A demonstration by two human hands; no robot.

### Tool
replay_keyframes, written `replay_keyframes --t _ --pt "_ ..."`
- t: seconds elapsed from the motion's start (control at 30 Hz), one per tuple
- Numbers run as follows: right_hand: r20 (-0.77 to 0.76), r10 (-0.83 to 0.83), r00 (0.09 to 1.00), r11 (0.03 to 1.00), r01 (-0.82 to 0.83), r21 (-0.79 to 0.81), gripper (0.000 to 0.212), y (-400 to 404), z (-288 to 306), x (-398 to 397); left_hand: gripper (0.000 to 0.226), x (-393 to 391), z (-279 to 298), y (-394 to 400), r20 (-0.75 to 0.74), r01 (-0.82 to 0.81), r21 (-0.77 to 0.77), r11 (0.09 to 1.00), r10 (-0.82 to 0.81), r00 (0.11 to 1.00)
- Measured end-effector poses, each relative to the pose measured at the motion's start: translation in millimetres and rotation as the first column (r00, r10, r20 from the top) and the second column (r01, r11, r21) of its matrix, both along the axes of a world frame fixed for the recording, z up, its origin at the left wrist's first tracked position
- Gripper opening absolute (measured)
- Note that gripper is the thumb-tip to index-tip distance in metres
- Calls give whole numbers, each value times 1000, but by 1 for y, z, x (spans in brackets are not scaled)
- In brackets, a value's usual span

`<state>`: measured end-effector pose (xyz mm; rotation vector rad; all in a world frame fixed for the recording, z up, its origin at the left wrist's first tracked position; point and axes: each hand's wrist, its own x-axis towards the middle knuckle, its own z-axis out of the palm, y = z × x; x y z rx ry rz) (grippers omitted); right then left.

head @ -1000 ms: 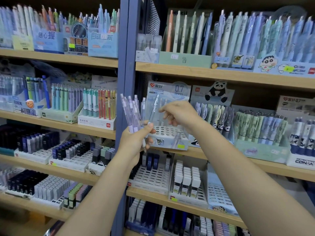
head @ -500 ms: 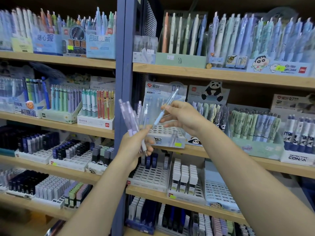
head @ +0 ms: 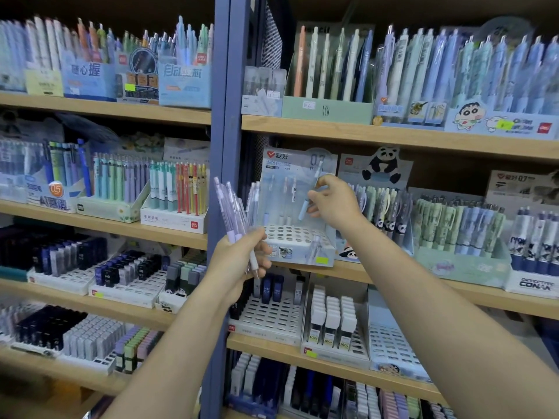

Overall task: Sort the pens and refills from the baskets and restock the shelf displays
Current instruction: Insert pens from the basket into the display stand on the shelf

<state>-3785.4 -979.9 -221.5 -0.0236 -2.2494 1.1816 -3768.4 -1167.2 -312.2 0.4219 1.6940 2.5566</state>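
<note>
My left hand (head: 239,261) grips a bundle of several clear mechanical pencils with lilac grips (head: 231,208), fanned upward in front of the blue shelf post. My right hand (head: 331,202) pinches one clear pencil with a pale blue grip (head: 310,193), tilted, tip down, above the white holed display stand (head: 298,237). A few pencils stand in the stand's back row against its blue backing card (head: 298,164).
The blue steel post (head: 223,146) splits two shelf bays. A panda pen display (head: 381,201) sits right of the stand, lead-refill trays (head: 272,313) on the shelf below, and pen boxes (head: 329,74) above. Wooden shelf edges (head: 393,136) jut forward.
My right hand drew one pencil from the bundle, lifted it tilted, and now carries it down over the holed stand. My left hand stayed almost still.
</note>
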Motion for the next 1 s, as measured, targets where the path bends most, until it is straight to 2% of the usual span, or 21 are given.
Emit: replay_keyframes --t 0.27,0.4,0.57,0.73,0.83,0.93,1.0 --pt "40 -23 999 997 19 77 15 -2 -2 -8 19 2 -1 6 -39 1 -13 1000 -1 999" --pt "60 -43 997 992 36 118 6 -3 -4 -12 22 1 -3 7 -51 -10 -22 1000 9 999" --pt "122 -106 987 985 87 152 25 -8 -5 -23 22 -1 -3 9 -24 2 -25 1000 -3 1000" --pt "216 -150 965 984 125 124 20 -11 -7 -36 18 -4 -1 9 -37 12 -22 1000 -13 999" --pt "250 -192 949 973 150 175 18 -13 -10 -36 20 -5 -2 6 -64 36 -27 999 -38 997" --pt "172 -278 945 941 231 249 30 -14 -8 -29 21 -5 -3 4 -72 49 -17 999 -50 996" --pt "34 -260 965 939 244 244 23 -15 -6 -20 20 -5 -4 4 -68 61 -3 998 -61 996"
